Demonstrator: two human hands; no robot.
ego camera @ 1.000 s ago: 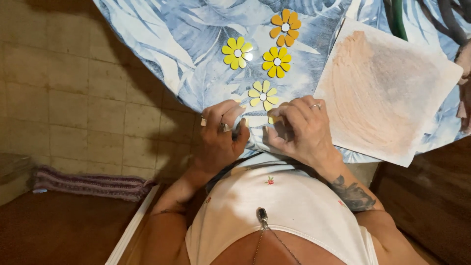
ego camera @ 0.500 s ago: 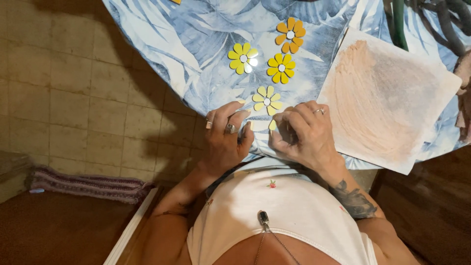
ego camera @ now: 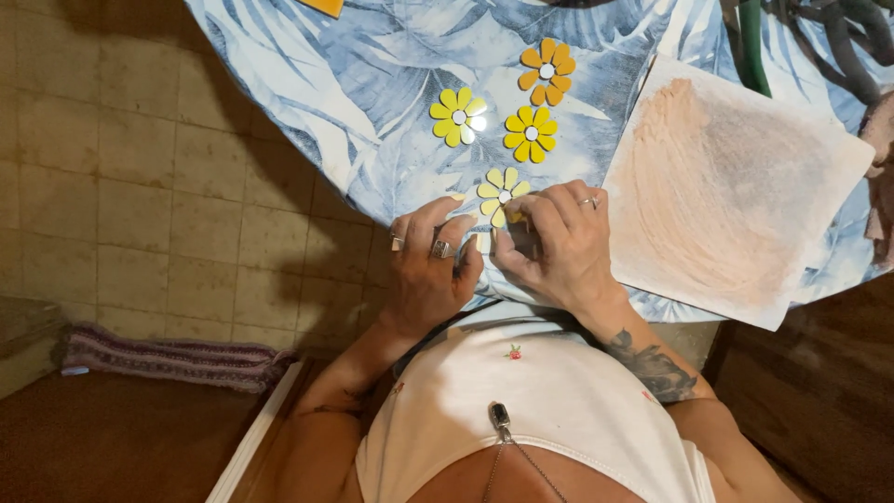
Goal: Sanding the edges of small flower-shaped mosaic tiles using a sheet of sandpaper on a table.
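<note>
Both hands are working at the table edge: the left hand [ego camera: 430,270] and right hand [ego camera: 549,244] are pinching small yellow petals at the pale yellow flower [ego camera: 501,194] lying just beyond their fingertips. Three finished flowers [ego camera: 531,132] are lying farther out; this one seems nearly complete.

Left hand [ego camera: 430,270] and right hand [ego camera: 556,244] pinch at pale yellow flower [ego camera: 502,193] on desk [ego camera: 372,102]; peach-smeared sheet [ego camera: 736,186] at 3 o'clock.
</note>
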